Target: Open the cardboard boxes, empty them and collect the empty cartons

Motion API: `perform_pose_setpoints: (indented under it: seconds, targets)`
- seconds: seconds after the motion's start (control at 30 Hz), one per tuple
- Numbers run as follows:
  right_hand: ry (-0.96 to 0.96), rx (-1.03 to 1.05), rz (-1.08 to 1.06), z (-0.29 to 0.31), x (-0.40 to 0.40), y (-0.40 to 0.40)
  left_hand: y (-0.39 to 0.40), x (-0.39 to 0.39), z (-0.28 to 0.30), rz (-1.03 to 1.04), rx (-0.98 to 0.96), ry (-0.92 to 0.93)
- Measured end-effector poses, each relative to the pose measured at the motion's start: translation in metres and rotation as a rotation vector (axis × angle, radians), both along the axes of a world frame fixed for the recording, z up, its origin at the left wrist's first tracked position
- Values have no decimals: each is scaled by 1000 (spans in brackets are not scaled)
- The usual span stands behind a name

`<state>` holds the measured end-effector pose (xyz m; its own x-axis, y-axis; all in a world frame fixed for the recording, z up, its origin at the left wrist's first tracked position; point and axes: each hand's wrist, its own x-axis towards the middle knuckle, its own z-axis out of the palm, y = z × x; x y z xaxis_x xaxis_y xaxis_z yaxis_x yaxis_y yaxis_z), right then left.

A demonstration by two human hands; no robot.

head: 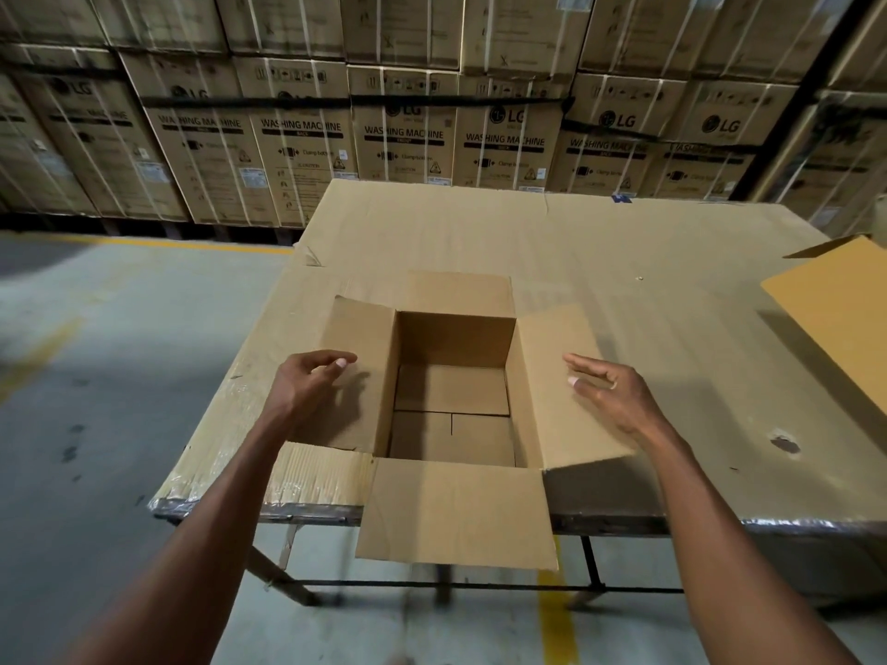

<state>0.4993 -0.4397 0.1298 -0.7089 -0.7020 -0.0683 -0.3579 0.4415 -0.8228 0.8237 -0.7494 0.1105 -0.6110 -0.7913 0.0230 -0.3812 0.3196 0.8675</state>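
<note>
A brown cardboard box (456, 338) stands on the table near its front edge, all of its top flaps folded outward. Its inside is bare, with only the bottom flaps showing. My left hand (312, 381) hovers over the left flap, fingers loosely curled and holding nothing. My right hand (609, 391) hovers over the right flap, fingers relaxed and slightly bent, also holding nothing. The near flap hangs over the table's front edge.
The table (624, 242) is covered with flat cardboard sheeting. Another carton (835, 319) with a raised flap sits at the right edge. Stacked washing machine boxes (408, 136) wall off the back. Concrete floor (96, 376) with yellow lines lies to the left.
</note>
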Motion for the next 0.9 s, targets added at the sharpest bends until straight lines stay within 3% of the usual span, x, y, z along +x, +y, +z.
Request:
perform_pose_setpoints:
  seconds: [0.23, 0.5, 0.67, 0.9]
  targets:
    - [81, 63, 72, 22, 18, -27, 12, -18, 34, -203, -143, -97]
    - [218, 192, 25, 28, 30, -43, 22, -38, 36, -140, -338, -269]
    - [218, 188, -53, 31, 31, -26, 30, -50, 49, -124, -368, -275]
    - [230, 184, -265, 39, 32, 41, 59, -102, 79, -312, -409, -228]
